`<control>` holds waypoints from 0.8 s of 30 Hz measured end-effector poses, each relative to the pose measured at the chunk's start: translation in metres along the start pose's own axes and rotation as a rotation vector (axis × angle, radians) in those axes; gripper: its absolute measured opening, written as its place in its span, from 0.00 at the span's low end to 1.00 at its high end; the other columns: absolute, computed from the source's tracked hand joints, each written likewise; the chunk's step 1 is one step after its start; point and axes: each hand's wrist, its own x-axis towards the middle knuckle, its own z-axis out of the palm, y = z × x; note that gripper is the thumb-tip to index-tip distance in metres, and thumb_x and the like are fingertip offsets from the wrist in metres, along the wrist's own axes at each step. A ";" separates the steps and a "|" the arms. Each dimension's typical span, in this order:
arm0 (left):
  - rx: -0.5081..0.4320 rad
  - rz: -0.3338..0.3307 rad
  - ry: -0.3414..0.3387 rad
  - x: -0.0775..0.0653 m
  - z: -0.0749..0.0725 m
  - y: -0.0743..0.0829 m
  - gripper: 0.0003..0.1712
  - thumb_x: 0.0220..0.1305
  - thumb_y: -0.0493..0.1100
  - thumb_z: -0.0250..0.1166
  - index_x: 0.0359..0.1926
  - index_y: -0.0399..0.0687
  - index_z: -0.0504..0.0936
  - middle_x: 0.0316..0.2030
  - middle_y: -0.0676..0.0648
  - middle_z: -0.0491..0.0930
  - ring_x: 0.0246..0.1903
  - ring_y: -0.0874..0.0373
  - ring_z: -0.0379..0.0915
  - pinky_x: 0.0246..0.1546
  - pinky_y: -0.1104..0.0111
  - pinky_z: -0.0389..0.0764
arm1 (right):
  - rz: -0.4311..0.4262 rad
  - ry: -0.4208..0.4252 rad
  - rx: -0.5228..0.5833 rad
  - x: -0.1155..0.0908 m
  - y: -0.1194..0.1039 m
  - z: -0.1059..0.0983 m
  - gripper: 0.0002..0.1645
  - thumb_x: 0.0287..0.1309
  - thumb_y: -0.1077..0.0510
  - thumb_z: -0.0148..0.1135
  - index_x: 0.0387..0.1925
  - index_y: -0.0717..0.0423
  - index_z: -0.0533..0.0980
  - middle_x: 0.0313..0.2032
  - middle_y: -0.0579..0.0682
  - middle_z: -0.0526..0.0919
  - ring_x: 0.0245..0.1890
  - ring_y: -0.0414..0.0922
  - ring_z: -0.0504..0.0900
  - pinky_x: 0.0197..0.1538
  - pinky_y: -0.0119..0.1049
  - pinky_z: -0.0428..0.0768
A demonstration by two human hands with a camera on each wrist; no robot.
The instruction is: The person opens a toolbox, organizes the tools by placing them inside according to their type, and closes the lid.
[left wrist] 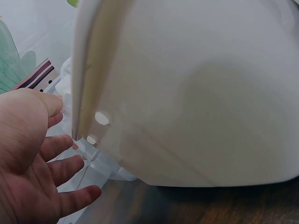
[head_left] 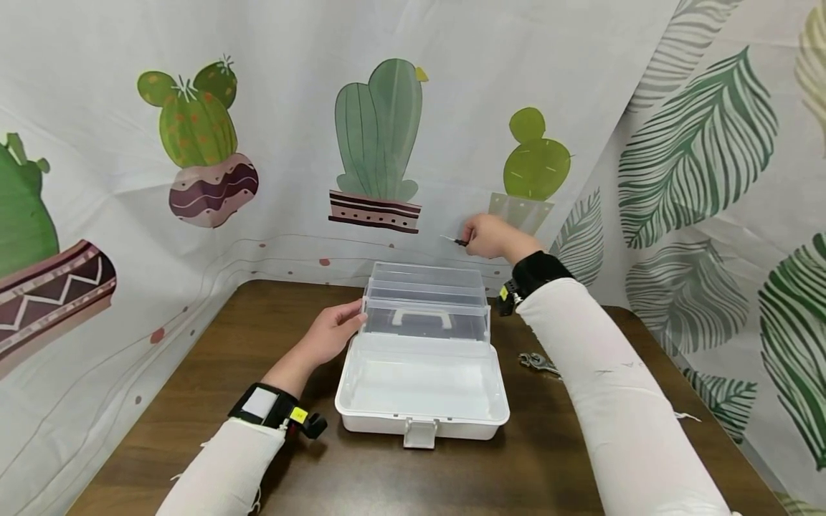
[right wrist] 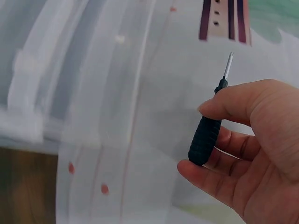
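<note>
In the head view, a white storage box [head_left: 422, 428] with its clear plastic lid [head_left: 427, 279] raised stands on the table. My left hand [head_left: 332, 331] is at the lid's left edge; in the left wrist view its fingers [left wrist: 65, 169] are spread and loosely extended beside the white box wall [left wrist: 201, 116]. Whether they press the lid is hard to tell. Up and to the right, behind the box, my right hand [head_left: 487, 236] holds a small screwdriver [right wrist: 205, 135] by its dark ribbed handle, between thumb and fingers. Its metal shaft points away from the hand.
A metal adjustable wrench [head_left: 538, 362] lies on the brown wooden table [head_left: 213, 358], right of the box and partly behind my right sleeve. A cactus-print cloth [head_left: 290, 143] hangs behind the table. A white latch [head_left: 420, 433] sticks out at the box's front.
</note>
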 end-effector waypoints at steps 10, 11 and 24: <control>-0.012 0.007 0.000 0.000 0.001 -0.003 0.30 0.78 0.53 0.57 0.75 0.49 0.69 0.70 0.43 0.75 0.70 0.46 0.72 0.68 0.47 0.75 | -0.034 -0.101 -0.021 0.021 -0.022 0.037 0.09 0.53 0.67 0.59 0.35 0.57 0.83 0.38 0.54 0.85 0.35 0.49 0.76 0.43 0.42 0.78; -0.010 0.008 -0.001 0.000 0.001 -0.003 0.30 0.78 0.53 0.57 0.76 0.49 0.69 0.70 0.43 0.74 0.70 0.46 0.72 0.68 0.47 0.75 | -0.032 -0.111 -0.031 0.022 -0.022 0.040 0.08 0.54 0.67 0.60 0.34 0.56 0.83 0.38 0.54 0.85 0.34 0.49 0.76 0.42 0.42 0.78; 0.001 0.008 0.007 0.000 -0.001 -0.002 0.31 0.79 0.52 0.57 0.75 0.46 0.68 0.71 0.42 0.74 0.69 0.45 0.72 0.67 0.47 0.75 | -0.002 -0.125 -0.124 0.028 -0.029 0.057 0.10 0.51 0.70 0.56 0.26 0.54 0.78 0.31 0.49 0.79 0.32 0.47 0.74 0.37 0.38 0.74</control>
